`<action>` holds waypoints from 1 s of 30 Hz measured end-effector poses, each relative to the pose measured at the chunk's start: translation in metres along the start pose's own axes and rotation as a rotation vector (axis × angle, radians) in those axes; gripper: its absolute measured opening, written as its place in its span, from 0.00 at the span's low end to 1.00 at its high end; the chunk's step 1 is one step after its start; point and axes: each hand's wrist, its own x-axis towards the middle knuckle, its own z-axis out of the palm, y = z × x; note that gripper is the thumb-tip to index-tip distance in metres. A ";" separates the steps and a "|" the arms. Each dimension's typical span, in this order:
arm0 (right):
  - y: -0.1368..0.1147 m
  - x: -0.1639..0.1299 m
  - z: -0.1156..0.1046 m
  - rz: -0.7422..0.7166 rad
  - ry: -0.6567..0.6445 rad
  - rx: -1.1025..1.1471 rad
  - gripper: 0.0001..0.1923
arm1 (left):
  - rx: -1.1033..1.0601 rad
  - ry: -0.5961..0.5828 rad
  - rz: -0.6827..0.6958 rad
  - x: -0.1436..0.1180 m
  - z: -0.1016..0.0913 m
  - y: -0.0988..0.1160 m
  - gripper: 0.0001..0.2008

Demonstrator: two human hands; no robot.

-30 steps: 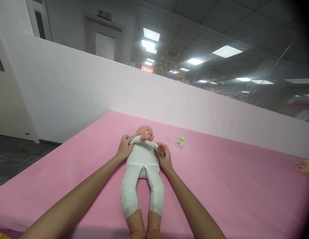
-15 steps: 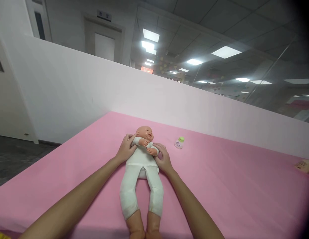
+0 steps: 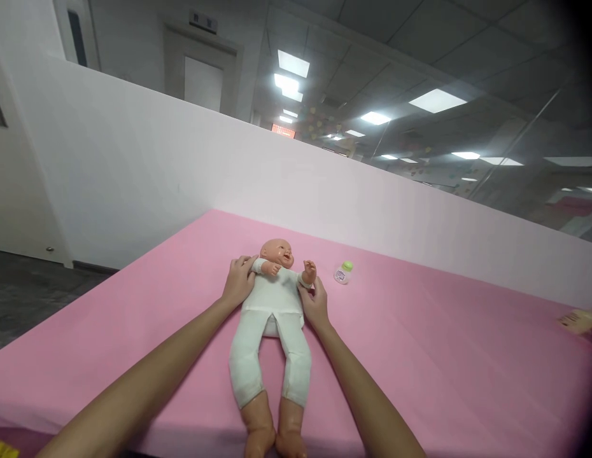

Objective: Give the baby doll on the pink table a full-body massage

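A baby doll (image 3: 273,292) in a white cloth suit lies face up on the pink-covered table, its bare feet toward me. My left hand (image 3: 239,281) is closed at the doll's upper arm, on the left side of the picture; that arm lies bent over the chest. On the other side, my right hand (image 3: 316,305) grips the doll's other arm near the elbow, and this forearm points up and outward. The doll partly hides the fingertips of both hands. Beyond my right hand stands a small clear bottle (image 3: 344,273) with a green cap.
The pink table cover (image 3: 420,356) spreads out on both sides of the doll. A white partition wall (image 3: 296,184) rises along the far edge. At the right edge lies a beige item (image 3: 578,321), partly in shadow. Something yellow (image 3: 2,449) shows at the lower left corner.
My right hand has swung the doll's arm from across the chest outward and up to the right. The doll's other arm and my left hand have shifted slightly left.
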 end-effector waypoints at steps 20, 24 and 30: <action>0.023 0.023 -0.015 0.410 0.269 0.601 0.21 | 0.289 -0.094 0.052 0.034 0.032 -0.008 0.23; 0.024 0.018 -0.019 0.433 0.252 0.612 0.21 | 0.266 -0.085 0.059 0.025 0.028 -0.007 0.24; 0.035 0.013 -0.017 0.298 0.209 0.370 0.18 | 0.189 -0.075 0.068 0.015 0.023 -0.002 0.25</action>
